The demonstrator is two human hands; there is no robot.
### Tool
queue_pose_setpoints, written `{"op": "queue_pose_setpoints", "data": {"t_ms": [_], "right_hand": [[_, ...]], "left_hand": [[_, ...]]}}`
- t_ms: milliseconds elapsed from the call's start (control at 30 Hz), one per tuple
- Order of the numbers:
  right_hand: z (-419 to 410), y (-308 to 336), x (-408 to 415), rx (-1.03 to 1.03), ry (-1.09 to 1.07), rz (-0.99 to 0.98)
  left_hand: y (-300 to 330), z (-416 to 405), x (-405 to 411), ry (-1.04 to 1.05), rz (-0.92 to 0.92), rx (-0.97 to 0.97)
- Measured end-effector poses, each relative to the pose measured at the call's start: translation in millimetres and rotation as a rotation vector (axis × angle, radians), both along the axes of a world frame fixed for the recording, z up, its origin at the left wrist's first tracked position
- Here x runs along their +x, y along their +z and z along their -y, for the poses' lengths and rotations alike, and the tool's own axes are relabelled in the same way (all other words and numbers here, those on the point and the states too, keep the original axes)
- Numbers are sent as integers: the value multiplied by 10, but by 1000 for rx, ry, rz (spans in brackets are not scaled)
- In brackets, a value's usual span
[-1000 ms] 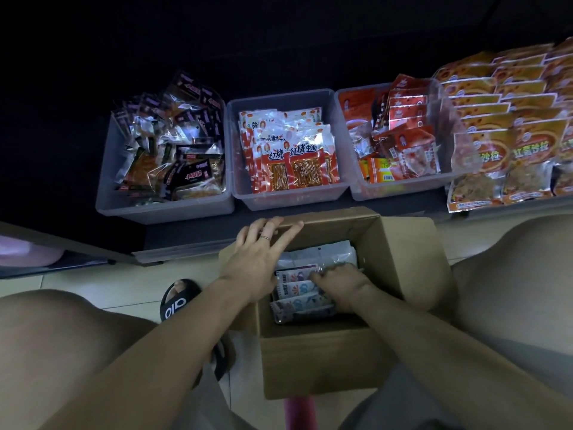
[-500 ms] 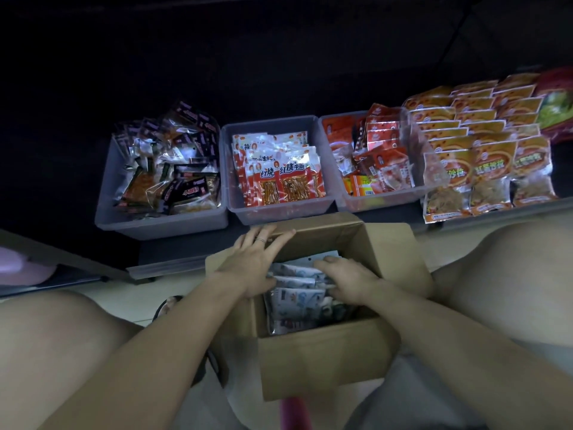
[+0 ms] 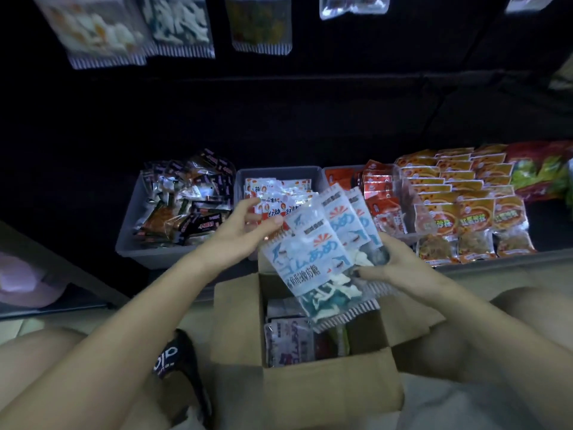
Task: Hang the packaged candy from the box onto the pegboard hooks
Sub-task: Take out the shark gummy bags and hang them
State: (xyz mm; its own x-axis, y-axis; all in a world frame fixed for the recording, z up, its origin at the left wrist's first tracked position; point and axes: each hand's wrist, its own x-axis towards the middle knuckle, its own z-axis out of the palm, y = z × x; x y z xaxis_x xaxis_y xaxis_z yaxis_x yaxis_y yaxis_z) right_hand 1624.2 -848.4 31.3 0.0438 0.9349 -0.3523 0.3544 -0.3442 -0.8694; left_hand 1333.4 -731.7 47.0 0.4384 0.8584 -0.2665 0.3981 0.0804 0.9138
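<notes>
Candy packets (image 3: 322,252), about 3 fanned together, are held above the open cardboard box (image 3: 328,395), which sits at 6 o'clock between the person's knees. Working from the left: the left hand (image 3: 245,231) sits at 9 o'clock of the fan, thumb and fingers partly curled and pinching the top-left corner of the front packet. The fan's long axis runs from 1 o'clock (header edges, where the hang holes are presumably located) down to 7 o'clock (striped bottom seals). The right hand (image 3: 393,268) sits at 3 o'clock, fingers curled around the lower right edge of the fan, carrying the weight. Hanging bags (image 3: 173,29) at 12 o'clock mark the display level; the hooks themselves cannot be made out. Judgement: the header ends already point toward 12 o'clock, so the left hand, nearer the headers, is better placed to separate 1 packet and lift it.
</notes>
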Motion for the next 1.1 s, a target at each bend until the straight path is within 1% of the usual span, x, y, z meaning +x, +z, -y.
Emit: {"op": "queue_pose_setpoints", "data": {"t_ms": [100,200,267,300,367,500,600,633,700,767,867,933,1100], "right_hand": [[-99,227,-171,17,-94,-196],[-247,361,-421,-1,-91,-328],[-347,459,-628,-38,-92,-420],[-396,512,-741,-47,-84,-462],[-501,586,-976,-60,-69,-552],[-737,681,-1373,-34,-65,-676],[-864,733,-1620,-5,60,-638],[-907,729,-1685,4,65,-628],[-993,728,-1801,11,12,-633],[-1047,746,-1897,41,-21,-601],[-1075,819,-1996,70,-31,-555],[-1104,856,-2021,81,-20,-523],[-1210,978,-2032,152,-31,-483]], "left_hand": [[28,65,27,24,134,-171],[107,85,8,52,281,-305],[250,77,-49,121,364,-385],[308,66,-97,144,399,-392],[389,44,-194,187,408,-374],[430,-28,-386,320,481,-286],[439,-82,-504,404,507,-189],[446,-89,-543,410,516,-173],[444,-133,-628,429,564,-151],[517,-185,-692,457,571,-154],[574,-283,-780,482,610,-239],[616,-327,-827,496,593,-255],[592,-402,-898,496,584,-131]]}}
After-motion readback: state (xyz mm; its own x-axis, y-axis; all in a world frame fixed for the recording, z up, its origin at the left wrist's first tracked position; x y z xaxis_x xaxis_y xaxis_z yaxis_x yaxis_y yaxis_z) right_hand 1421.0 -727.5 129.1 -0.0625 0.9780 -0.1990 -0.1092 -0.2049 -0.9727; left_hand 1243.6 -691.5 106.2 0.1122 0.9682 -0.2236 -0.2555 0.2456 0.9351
